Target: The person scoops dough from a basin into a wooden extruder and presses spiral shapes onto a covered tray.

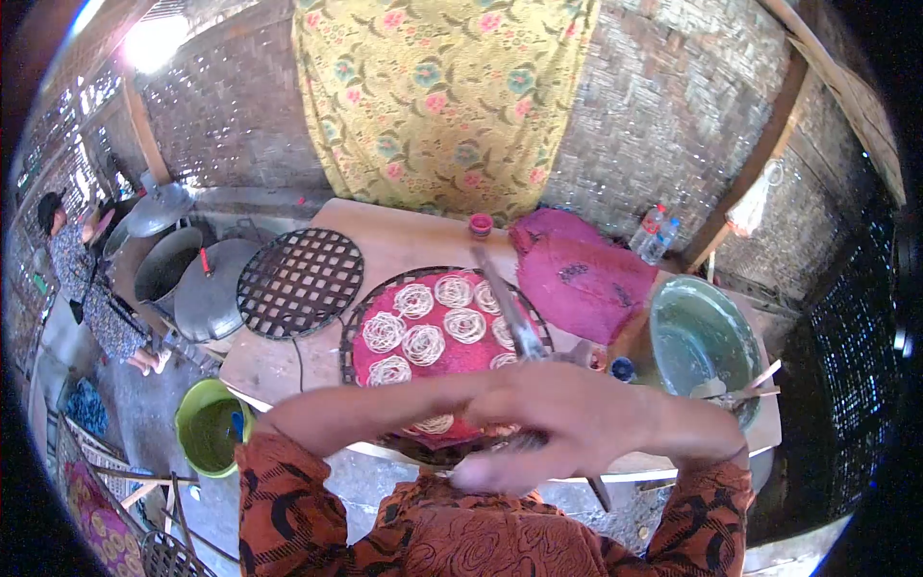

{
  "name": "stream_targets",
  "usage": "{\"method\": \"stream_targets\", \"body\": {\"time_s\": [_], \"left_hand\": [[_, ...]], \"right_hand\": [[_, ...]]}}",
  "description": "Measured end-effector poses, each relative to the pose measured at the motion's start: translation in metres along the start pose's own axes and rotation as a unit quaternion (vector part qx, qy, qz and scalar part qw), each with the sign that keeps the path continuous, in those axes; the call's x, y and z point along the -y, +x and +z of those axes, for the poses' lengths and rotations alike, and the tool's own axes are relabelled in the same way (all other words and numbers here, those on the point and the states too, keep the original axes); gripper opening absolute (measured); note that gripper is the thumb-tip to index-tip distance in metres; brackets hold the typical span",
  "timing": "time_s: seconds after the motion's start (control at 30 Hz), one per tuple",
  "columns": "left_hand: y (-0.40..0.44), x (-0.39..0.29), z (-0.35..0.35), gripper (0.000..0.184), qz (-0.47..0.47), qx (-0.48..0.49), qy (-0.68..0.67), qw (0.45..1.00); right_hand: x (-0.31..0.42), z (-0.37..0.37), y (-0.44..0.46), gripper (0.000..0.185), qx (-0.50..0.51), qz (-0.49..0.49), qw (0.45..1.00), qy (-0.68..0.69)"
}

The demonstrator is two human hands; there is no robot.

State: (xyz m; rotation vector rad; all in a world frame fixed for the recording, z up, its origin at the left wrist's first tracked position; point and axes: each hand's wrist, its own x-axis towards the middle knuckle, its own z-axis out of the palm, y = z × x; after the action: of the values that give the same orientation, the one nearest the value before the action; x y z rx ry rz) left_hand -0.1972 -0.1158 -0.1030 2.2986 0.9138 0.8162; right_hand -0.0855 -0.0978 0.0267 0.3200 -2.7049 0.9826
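Observation:
In the head view both my hands meet over the near edge of a round woven tray [349,332]. My right hand [577,409] lies curled across the middle, thumb toward me and blurred. My left hand [495,392] is mostly hidden behind it, so its fingers do not show. A long dark bar [517,322] slants from the tray's far side under my hands, and an end sticks out below them. What exactly they grip is covered. Pink cloth [442,315] lines the tray and carries several pale coils of noodle-like strands [423,345].
An upturned lattice tray [301,283] lies on the table [399,231] at left. Right stand a large greenish basin [704,332], a magenta cloth [582,284] and two plastic bottles [660,240]. Left on the floor are a green bucket [207,428] and pots [207,288]; another person [87,279] stands beyond.

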Motion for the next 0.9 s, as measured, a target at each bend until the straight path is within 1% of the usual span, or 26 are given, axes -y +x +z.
{"method": "stream_targets", "body": {"time_s": [0.03,0.07,0.13,0.17,0.2,0.23,0.27,0.3,0.33,0.37,0.4,0.43,0.47,0.5,0.53,0.57,0.6,0.63,0.67,0.7,0.73,0.77,0.8,0.83,0.87,0.9], "left_hand": [[0.013,-0.005,-0.009,0.02,0.016,0.015,-0.014,1.0],[0.025,-0.011,-0.015,0.019,0.028,0.03,-0.024,0.999],[0.048,-0.017,-0.022,0.018,0.044,0.051,-0.039,0.997],[0.057,-0.019,-0.02,0.018,0.046,0.059,-0.042,0.996],[0.066,-0.019,-0.02,0.018,0.047,0.066,-0.041,0.996],[0.074,-0.017,-0.019,0.017,0.04,0.064,-0.036,0.996],[0.081,-0.016,-0.017,0.017,0.035,0.057,-0.016,0.998],[0.091,-0.016,-0.018,0.016,0.033,0.044,0.009,0.998],[0.103,-0.014,-0.013,0.013,0.062,0.001,0.107,0.992],[0.115,-0.011,-0.009,0.01,0.083,-0.047,0.205,0.974],[0.132,0.008,-0.002,0.009,0.18,-0.02,0.414,0.892],[0.14,0.017,0.004,0.009,0.098,-0.16,0.244,0.951],[0.152,0.024,0.01,0.008,0.103,-0.205,0.258,0.938],[0.171,0.018,0.023,0.011,-0.038,-0.219,-0.013,0.975],[0.189,0.011,0.039,0.015,-0.188,-0.204,-0.281,0.919],[0.213,0.008,0.06,0.023,-0.074,-0.224,-0.403,0.884],[0.242,0.003,0.082,0.03,0.043,-0.242,-0.514,0.822],[0.267,-0.025,0.095,0.044,0.133,-0.254,-0.561,0.777],[0.289,-0.042,0.105,0.049,0.2,-0.316,-0.518,0.769],[0.303,-0.038,0.113,0.046,0.205,-0.382,-0.542,0.72],[0.315,-0.031,0.118,0.043,0.209,-0.446,-0.559,0.668],[0.319,-0.037,0.109,0.038,0.198,-0.432,-0.539,0.695],[0.322,-0.05,0.097,0.033,0.188,-0.42,-0.519,0.72],[0.33,-0.061,0.094,0.029,0.25,-0.442,-0.491,0.707],[0.333,-0.056,0.092,0.029,0.255,-0.403,-0.505,0.719],[0.341,-0.045,0.091,0.025,0.248,-0.38,-0.513,0.729]], "right_hand": [[0.026,-0.011,0.006,0.062,0.04,0.039,0.997,0.048],[0.049,-0.027,0.005,0.052,0.06,0.21,0.972,0.086],[0.05,-0.038,-0.023,0.042,0.062,0.378,0.916,0.116],[0.023,-0.036,-0.055,0.034,-0.09,0.175,0.976,-0.091],[0.01,-0.037,-0.079,0.029,-0.226,-0.047,0.928,-0.292],[0.012,-0.049,-0.086,0.031,-0.303,-0.052,0.906,-0.291],[0.015,-0.06,-0.1,0.032,-0.343,-0.014,0.899,-0.273],[0.022,-0.073,-0.123,0.032,-0.388,0.057,0.89,-0.232],[0.029,-0.087,-0.146,0.032,-0.446,0.115,0.865,-0.2],[0.039,-0.103,-0.173,0.032,-0.511,0.145,0.827,-0.183],[0.058,-0.12,-0.203,0.03,-0.571,0.225,0.771,-0.172],[0.066,-0.137,-0.236,0.027,-0.66,0.152,0.721,-0.146],[0.066,-0.153,-0.274,0.029,-0.714,0.09,0.678,-0.152],[0.069,-0.163,-0.298,0.022,-0.766,0.019,0.632,-0.118],[0.064,-0.174,-0.328,0.011,-0.793,-0.033,0.599,-0.103],[0.051,-0.177,-0.351,0.007,-0.827,-0.066,0.551,-0.091],[0.035,-0.178,-0.365,0.006,-0.855,-0.105,0.503,-0.079],[0.014,-0.175,-0.37,0.008,-0.881,-0.098,0.461,-0.023],[-0.011,-0.168,-0.373,0.011,-0.903,-0.091,0.418,0.034],[-0.036,-0.156,-0.384,0.018,-0.884,-0.065,0.448,0.12],[-0.057,-0.146,-0.405,0.025,-0.861,-0.014,0.474,0.185],[-0.065,-0.131,-0.418,0.038,-0.82,0.029,0.494,0.289],[-0.073,-0.119,-0.436,0.041,-0.777,0.183,0.539,0.27],[-0.08,-0.107,-0.458,0.044,-0.71,0.333,0.57,0.246],[-0.095,-0.095,-0.495,0.043,-0.551,0.436,0.706,0.089],[-0.103,-0.084,-0.527,0.042,-0.347,0.501,0.789,-0.074]]}}
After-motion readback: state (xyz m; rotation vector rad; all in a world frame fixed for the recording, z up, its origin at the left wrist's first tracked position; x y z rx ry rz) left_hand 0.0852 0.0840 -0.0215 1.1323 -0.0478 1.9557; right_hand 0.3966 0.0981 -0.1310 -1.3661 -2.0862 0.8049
